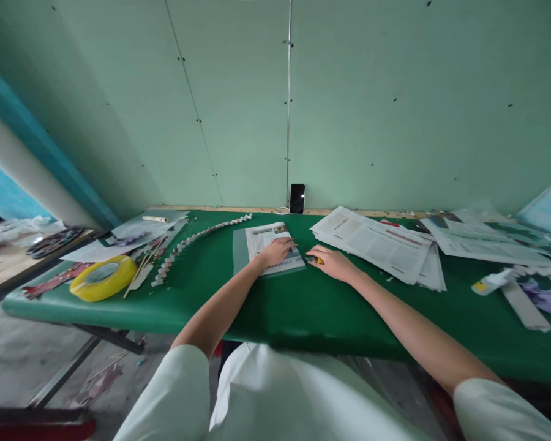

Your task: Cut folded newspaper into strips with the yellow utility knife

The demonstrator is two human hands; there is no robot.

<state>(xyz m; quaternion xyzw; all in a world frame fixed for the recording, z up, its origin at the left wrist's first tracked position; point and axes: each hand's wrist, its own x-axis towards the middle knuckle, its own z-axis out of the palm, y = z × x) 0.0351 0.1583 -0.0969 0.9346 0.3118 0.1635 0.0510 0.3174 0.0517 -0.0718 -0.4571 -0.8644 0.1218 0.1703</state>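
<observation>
Mid-job at the green bench (303, 312): my left hand (278, 251) lies flat, fingers spread, pinning a printed sheet (266, 239) w/ nothing clamped; my right hand (333, 262), just beside it, is curled on a small yellow tool (319, 261), prob. a cutter. A long folded paper chain (197, 236) off to my left looks finished; the sheet under my palm looks uncut, and a newspaper stack (386, 245) to my right waits, so plenty seems left. Bench edge runs near my forearms; bare green between sheet and edge gives room. Yellow tape roll (103, 277) sits far left; a phone (297, 198) leans on the wall beyond.
</observation>
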